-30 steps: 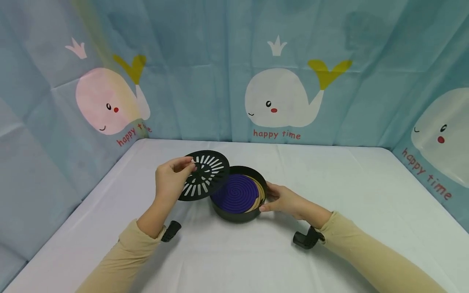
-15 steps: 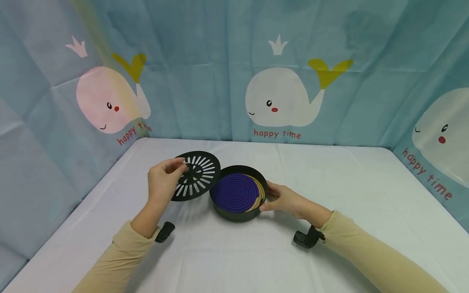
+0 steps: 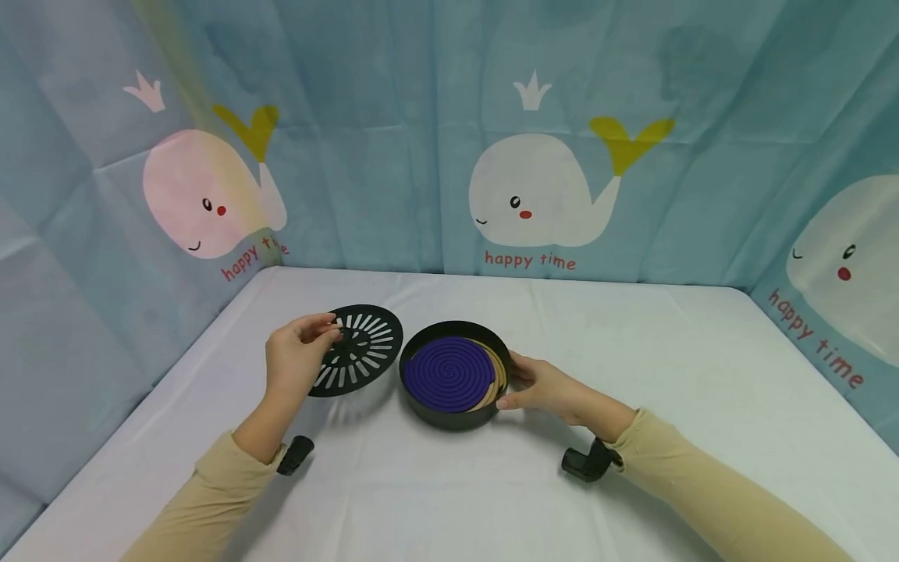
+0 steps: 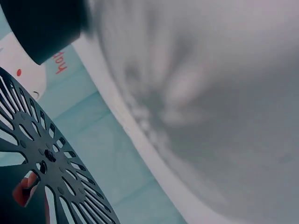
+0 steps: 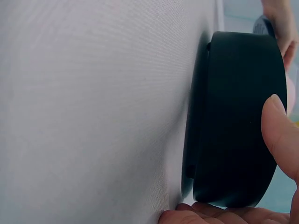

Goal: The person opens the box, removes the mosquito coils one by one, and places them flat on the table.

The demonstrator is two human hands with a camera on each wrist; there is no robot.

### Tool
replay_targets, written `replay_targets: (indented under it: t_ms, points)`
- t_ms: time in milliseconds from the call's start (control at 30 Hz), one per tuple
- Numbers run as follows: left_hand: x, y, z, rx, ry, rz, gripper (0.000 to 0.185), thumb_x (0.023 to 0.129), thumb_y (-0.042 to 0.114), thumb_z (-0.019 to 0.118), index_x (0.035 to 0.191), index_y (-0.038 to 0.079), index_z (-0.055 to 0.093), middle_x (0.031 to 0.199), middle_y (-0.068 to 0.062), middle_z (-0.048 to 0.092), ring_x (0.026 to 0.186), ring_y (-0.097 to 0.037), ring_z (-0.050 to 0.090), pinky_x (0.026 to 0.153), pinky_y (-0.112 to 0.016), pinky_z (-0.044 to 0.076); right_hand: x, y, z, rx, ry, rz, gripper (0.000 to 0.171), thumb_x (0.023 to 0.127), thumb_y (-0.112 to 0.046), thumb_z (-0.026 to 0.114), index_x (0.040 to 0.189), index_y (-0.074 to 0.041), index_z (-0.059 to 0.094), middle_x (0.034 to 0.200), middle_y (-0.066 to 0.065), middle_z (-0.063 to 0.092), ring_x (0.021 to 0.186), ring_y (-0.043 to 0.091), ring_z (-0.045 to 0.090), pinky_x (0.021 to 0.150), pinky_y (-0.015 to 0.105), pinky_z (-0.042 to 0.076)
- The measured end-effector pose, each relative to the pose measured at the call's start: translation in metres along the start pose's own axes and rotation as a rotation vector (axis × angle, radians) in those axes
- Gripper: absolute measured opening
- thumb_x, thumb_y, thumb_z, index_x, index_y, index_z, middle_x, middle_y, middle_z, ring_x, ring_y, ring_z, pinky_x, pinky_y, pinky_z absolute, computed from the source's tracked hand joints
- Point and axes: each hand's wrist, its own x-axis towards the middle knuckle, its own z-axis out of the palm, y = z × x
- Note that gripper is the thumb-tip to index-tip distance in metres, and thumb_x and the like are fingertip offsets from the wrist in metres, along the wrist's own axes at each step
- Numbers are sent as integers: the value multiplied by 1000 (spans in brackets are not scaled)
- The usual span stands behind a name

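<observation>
In the head view, my left hand (image 3: pixel 295 359) pinches the middle of a round black slotted lid (image 3: pixel 346 350), tilted above the cloth. The left wrist view shows this lid (image 4: pixel 51 163) from below, with a fingertip visible through its slots. To its right stands a round black mosquito coil holder base (image 3: pixel 453 421) without its cover. Inside lies a purple spiral coil (image 3: pixel 449 375), over a tan coil (image 3: pixel 501 373) showing along the right side. My right hand (image 3: pixel 548 388) grips the base's right side, thumb toward the front. In the right wrist view, fingers lie low along the base (image 5: pixel 238 116).
A white cloth (image 3: pixel 449 499) covers the table. Blue curtains (image 3: pixel 379 156) with printed whales enclose its back and sides. Black wrist mounts sit under the left (image 3: pixel 296 455) and right (image 3: pixel 588 460) sleeve cuffs.
My left hand has carried the lid leftward and lower, from overlapping the base to beside it. My right hand has stayed on the base.
</observation>
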Motion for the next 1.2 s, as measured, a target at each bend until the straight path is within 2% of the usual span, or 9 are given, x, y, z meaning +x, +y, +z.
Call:
replay_targets:
  t_ms: [167,300,367,433,633,933,1100,1200]
  points:
    - [3,-10,-5,49,-25,-31,23,91,0,66,113,-7,68,100,-22,70,71,12,56,66,-5,44,-1,-1,0,-6,-3,-8,94,85,-9,76,156,-4,14,154,23,27,141,39,26,112,52,25]
    - [3,-17,-10,100,-51,-55,21,90,-2,66,110,-9,68,97,-22,70,79,-10,66,64,-6,43,-1,-2,0,-8,-7,-4,95,85,-9,76,156,-4,13,154,24,26,141,39,25,112,52,25]
    - [3,-20,-12,119,-67,-64,21,90,-3,66,109,-10,67,96,-22,70,86,-22,68,63,-6,43,-1,-2,0,-9,-10,-5,94,85,-9,75,156,-3,13,154,24,26,141,39,25,112,52,25]
    - [3,-24,-14,128,-84,-75,22,90,-3,66,110,-11,67,96,-22,71,90,-29,67,63,-7,44,-1,-2,0,-7,-9,-4,94,85,-9,75,156,-3,13,154,24,27,141,40,25,112,52,25]
    - [7,-33,-21,134,-141,-97,25,90,-3,66,113,-12,64,100,-23,70,90,-27,68,64,-10,48,-1,-2,0,3,-8,-2,95,85,-8,76,155,-3,13,154,24,26,141,40,25,112,52,25]
    - [9,-39,-26,161,-203,-112,22,88,-8,65,109,-13,65,95,-23,69,86,-30,67,64,-16,52,-2,-1,0,-26,-5,-9,94,86,-9,75,156,-3,12,154,25,26,141,40,26,112,52,25]
    - [11,-42,-29,202,-220,-112,20,88,-10,64,108,-14,65,98,-26,68,88,-34,67,65,-21,55,-1,-3,0,-23,-3,-12,94,86,-8,75,156,-3,12,154,24,27,141,39,26,112,51,25]
    - [10,-44,-30,210,-220,-135,19,88,-11,63,107,-14,65,99,-26,69,89,-33,67,64,-19,53,-1,-3,1,-14,0,4,94,85,-7,75,156,-4,13,154,23,27,141,38,27,113,50,25]
